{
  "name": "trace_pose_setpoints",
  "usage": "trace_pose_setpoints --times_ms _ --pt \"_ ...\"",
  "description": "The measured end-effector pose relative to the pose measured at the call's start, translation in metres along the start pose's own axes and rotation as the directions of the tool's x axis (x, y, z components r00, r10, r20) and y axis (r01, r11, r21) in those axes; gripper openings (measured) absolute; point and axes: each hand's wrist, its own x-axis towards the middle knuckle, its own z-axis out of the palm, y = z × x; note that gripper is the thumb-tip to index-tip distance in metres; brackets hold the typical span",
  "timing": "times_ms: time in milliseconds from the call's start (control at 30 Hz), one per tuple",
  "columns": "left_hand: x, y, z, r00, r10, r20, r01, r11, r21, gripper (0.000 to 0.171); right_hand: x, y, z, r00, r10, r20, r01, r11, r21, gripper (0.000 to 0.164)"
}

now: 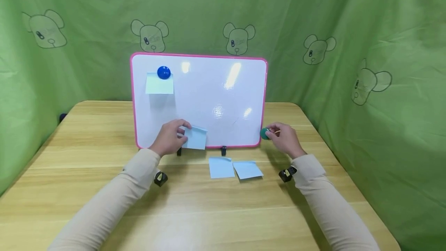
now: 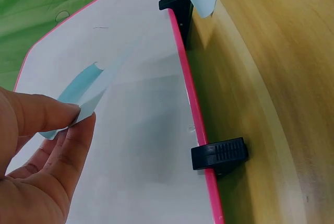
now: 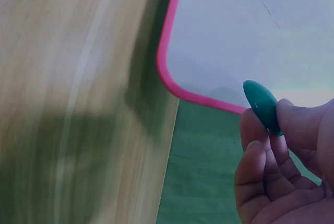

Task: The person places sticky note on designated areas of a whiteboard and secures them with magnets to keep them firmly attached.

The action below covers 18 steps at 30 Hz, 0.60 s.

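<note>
My left hand (image 1: 170,136) pinches a light blue sticky note (image 1: 196,138) by its edge, in front of the lower part of the whiteboard (image 1: 198,100). In the left wrist view that note (image 2: 86,88) bends between thumb and fingers. At the board's lower right corner, my right hand (image 1: 285,138) holds a round green magnet (image 1: 265,133) between thumb and fingertips; the right wrist view shows the magnet (image 3: 261,105) edge-on. A pale note (image 1: 159,85) hangs at the board's upper left under a round blue magnet (image 1: 163,73).
Two more blue notes, one on the left (image 1: 221,167) and one on the right (image 1: 247,169), lie on the wooden table (image 1: 209,212) before the board. Black stand feet (image 1: 223,150) support the pink-framed board. A green curtain (image 1: 198,11) surrounds the table.
</note>
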Motion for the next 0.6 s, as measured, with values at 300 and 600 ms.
trace_pose_setpoints --times_ms 300,600 --pt "0.006 0.005 -0.001 1.0 -0.016 -0.014 0.016 1.0 -0.017 0.039 0.005 -0.007 0.003 1.0 0.002 -0.023 -0.002 1.0 0.027 0.019" --pt "0.01 0.011 0.0 0.999 -0.019 -0.047 0.017 0.999 -0.033 0.045 0.011 -0.015 0.005 0.999 0.043 -0.012 -0.042 0.997 0.063 0.02"
